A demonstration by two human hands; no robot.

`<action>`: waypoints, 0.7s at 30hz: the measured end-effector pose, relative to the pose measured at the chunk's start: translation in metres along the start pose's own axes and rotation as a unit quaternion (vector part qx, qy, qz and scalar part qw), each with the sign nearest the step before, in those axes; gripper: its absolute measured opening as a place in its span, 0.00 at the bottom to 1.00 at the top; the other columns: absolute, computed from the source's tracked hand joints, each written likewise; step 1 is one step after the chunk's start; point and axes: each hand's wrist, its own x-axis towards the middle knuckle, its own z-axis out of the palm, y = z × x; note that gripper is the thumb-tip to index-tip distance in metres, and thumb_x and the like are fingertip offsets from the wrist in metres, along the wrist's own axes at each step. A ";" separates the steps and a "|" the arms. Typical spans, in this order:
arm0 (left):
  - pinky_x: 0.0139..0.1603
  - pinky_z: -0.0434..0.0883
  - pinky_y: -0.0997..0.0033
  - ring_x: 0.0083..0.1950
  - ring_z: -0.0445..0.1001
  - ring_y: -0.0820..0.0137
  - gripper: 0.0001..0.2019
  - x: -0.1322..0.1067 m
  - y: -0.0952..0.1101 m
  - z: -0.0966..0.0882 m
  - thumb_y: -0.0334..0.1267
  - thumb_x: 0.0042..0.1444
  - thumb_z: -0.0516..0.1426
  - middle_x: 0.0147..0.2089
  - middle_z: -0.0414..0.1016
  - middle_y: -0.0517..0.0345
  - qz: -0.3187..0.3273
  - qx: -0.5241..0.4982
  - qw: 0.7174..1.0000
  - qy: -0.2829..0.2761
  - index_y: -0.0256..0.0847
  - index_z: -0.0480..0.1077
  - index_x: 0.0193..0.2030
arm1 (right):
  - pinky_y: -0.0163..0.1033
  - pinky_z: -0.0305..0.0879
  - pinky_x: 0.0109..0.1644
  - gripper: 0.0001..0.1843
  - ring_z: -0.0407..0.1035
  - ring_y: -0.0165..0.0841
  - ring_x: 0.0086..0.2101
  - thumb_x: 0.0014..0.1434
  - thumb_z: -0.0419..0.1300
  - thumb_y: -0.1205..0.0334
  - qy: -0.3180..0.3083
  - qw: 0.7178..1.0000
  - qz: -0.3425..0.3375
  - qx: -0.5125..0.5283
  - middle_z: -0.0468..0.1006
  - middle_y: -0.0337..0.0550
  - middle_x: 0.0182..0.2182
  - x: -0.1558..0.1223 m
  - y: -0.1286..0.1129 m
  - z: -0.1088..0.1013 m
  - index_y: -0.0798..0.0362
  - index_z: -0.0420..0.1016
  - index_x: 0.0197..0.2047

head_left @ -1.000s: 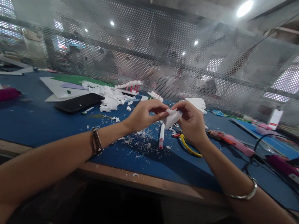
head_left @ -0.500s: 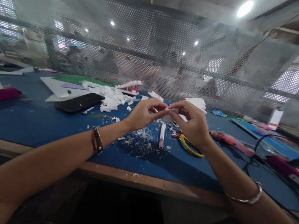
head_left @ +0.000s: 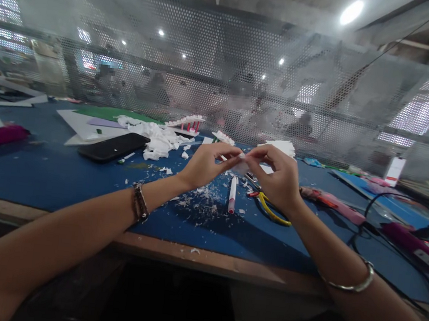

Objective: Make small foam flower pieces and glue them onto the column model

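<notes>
Between my fingertips is a small white piece, blurred, that looks like paper or foam. My left hand pinches it from the left, thumb against forefinger. From the right, my right hand pinches at the same piece. Below them a white marker with a red end lies on the blue table among white shreds. Scissors with yellow handles lie partly behind my right hand.
A black phone and crumpled white scraps lie to the left. A small white model on red posts stands behind. On the right are a pink tool, a black cable and a magenta power strip.
My fingertips have parted slightly around the white piece, with my right fingers a little farther right. The things on the table lie as before.
</notes>
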 end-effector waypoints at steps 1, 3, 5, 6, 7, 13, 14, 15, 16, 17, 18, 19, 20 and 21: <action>0.35 0.67 0.76 0.36 0.71 0.72 0.10 0.000 -0.001 0.000 0.37 0.49 0.54 0.37 0.75 0.50 -0.002 -0.005 1.000 0.007 0.34 0.71 0.36 | 0.32 0.64 0.31 0.02 0.65 0.24 0.26 0.50 0.56 0.65 0.012 1.000 0.006 0.002 0.70 0.36 0.23 0.000 0.000 0.000 0.53 0.66 0.27; 0.34 0.68 0.76 0.35 0.71 0.73 0.10 0.000 -0.003 0.001 0.37 0.49 0.54 0.36 0.75 0.51 -0.013 -0.043 0.999 0.013 0.34 0.71 0.36 | 0.32 0.64 0.30 0.03 0.64 0.24 0.24 0.50 0.56 0.65 0.025 0.999 0.023 0.015 0.69 0.35 0.22 0.000 0.001 0.001 0.53 0.66 0.26; 0.33 0.68 0.76 0.34 0.71 0.73 0.10 0.001 -0.004 0.002 0.38 0.47 0.55 0.35 0.75 0.51 -0.031 -0.103 0.994 0.008 0.34 0.71 0.35 | 0.32 0.63 0.30 0.04 0.64 0.24 0.24 0.50 0.57 0.65 0.022 0.998 0.040 0.035 0.69 0.35 0.21 0.001 0.001 0.001 0.53 0.65 0.25; 0.33 0.67 0.76 0.33 0.71 0.74 0.10 0.001 -0.004 0.002 0.38 0.47 0.55 0.34 0.75 0.52 -0.040 -0.136 0.990 0.002 0.34 0.71 0.34 | 0.32 0.63 0.29 0.04 0.64 0.23 0.24 0.50 0.57 0.64 0.017 0.998 0.050 0.046 0.69 0.34 0.21 0.001 0.000 0.001 0.53 0.65 0.25; 0.32 0.67 0.76 0.32 0.70 0.75 0.10 0.001 -0.004 0.003 0.38 0.46 0.56 0.33 0.75 0.53 -0.051 -0.168 0.984 -0.005 0.34 0.71 0.33 | 0.31 0.62 0.28 0.04 0.63 0.23 0.23 0.50 0.57 0.64 0.012 0.996 0.060 0.058 0.68 0.34 0.21 0.001 0.000 0.002 0.53 0.65 0.25; 0.30 0.63 0.79 0.27 0.65 0.80 0.09 0.002 -0.006 0.006 0.39 0.43 0.58 0.27 0.72 0.60 -0.115 -0.296 0.948 -0.011 0.37 0.73 0.31 | 0.29 0.58 0.24 0.05 0.61 0.22 0.22 0.50 0.55 0.67 -0.008 0.985 0.116 0.124 0.64 0.32 0.20 0.002 -0.001 0.004 0.53 0.62 0.25; 0.29 0.62 0.79 0.27 0.64 0.80 0.10 0.002 -0.007 0.007 0.39 0.43 0.58 0.26 0.72 0.61 -0.123 -0.306 0.944 -0.010 0.37 0.73 0.31 | 0.29 0.58 0.24 0.05 0.61 0.21 0.22 0.50 0.55 0.67 -0.009 0.984 0.119 0.135 0.64 0.32 0.20 0.002 -0.001 0.004 0.53 0.62 0.25; 0.28 0.62 0.79 0.26 0.64 0.80 0.10 0.002 -0.008 0.007 0.40 0.43 0.58 0.26 0.71 0.61 -0.131 -0.313 0.941 -0.010 0.38 0.73 0.31 | 0.28 0.58 0.25 0.04 0.61 0.21 0.22 0.50 0.55 0.68 -0.008 0.982 0.119 0.145 0.64 0.32 0.20 0.002 -0.001 0.005 0.53 0.62 0.25; 0.28 0.61 0.79 0.26 0.63 0.80 0.10 0.002 -0.008 0.007 0.40 0.43 0.58 0.25 0.71 0.62 -0.136 -0.318 0.938 -0.009 0.38 0.73 0.31 | 0.28 0.59 0.25 0.04 0.61 0.21 0.23 0.50 0.55 0.69 -0.007 0.982 0.116 0.152 0.64 0.32 0.21 0.002 -0.001 0.005 0.53 0.62 0.26; 0.28 0.61 0.79 0.26 0.63 0.80 0.10 0.002 -0.008 0.007 0.40 0.43 0.57 0.25 0.70 0.62 -0.141 -0.317 0.938 -0.011 0.38 0.73 0.31 | 0.28 0.59 0.26 0.03 0.61 0.21 0.23 0.50 0.54 0.69 -0.008 0.982 0.109 0.157 0.64 0.32 0.21 0.001 -0.001 0.005 0.52 0.62 0.28; 0.28 0.60 0.78 0.25 0.62 0.80 0.09 0.002 -0.008 0.006 0.39 0.44 0.57 0.25 0.70 0.62 -0.146 -0.310 0.939 -0.014 0.38 0.73 0.31 | 0.29 0.60 0.27 0.03 0.62 0.22 0.24 0.51 0.54 0.69 -0.014 0.982 0.101 0.159 0.64 0.32 0.22 0.000 -0.001 0.005 0.52 0.62 0.30; 0.28 0.60 0.78 0.25 0.62 0.81 0.09 0.002 -0.007 0.006 0.39 0.44 0.57 0.24 0.69 0.62 -0.150 -0.301 0.942 -0.017 0.38 0.73 0.31 | 0.29 0.60 0.28 0.04 0.62 0.22 0.25 0.51 0.53 0.69 -0.022 0.983 0.092 0.157 0.65 0.32 0.22 0.000 0.000 0.005 0.52 0.63 0.32; 0.27 0.59 0.78 0.24 0.61 0.81 0.08 0.003 -0.007 0.005 0.38 0.45 0.56 0.24 0.68 0.63 -0.154 -0.290 0.944 -0.019 0.38 0.73 0.31 | 0.30 0.61 0.29 0.05 0.63 0.22 0.26 0.52 0.53 0.69 -0.033 0.984 0.082 0.153 0.66 0.33 0.23 -0.001 0.000 0.004 0.52 0.64 0.34; 0.26 0.59 0.78 0.23 0.60 0.81 0.08 0.003 -0.006 0.005 0.38 0.46 0.56 0.24 0.68 0.63 -0.159 -0.279 0.947 -0.021 0.38 0.73 0.31 | 0.31 0.61 0.31 0.05 0.63 0.23 0.27 0.52 0.53 0.69 -0.045 0.986 0.071 0.144 0.67 0.34 0.25 -0.001 0.001 0.004 0.51 0.65 0.34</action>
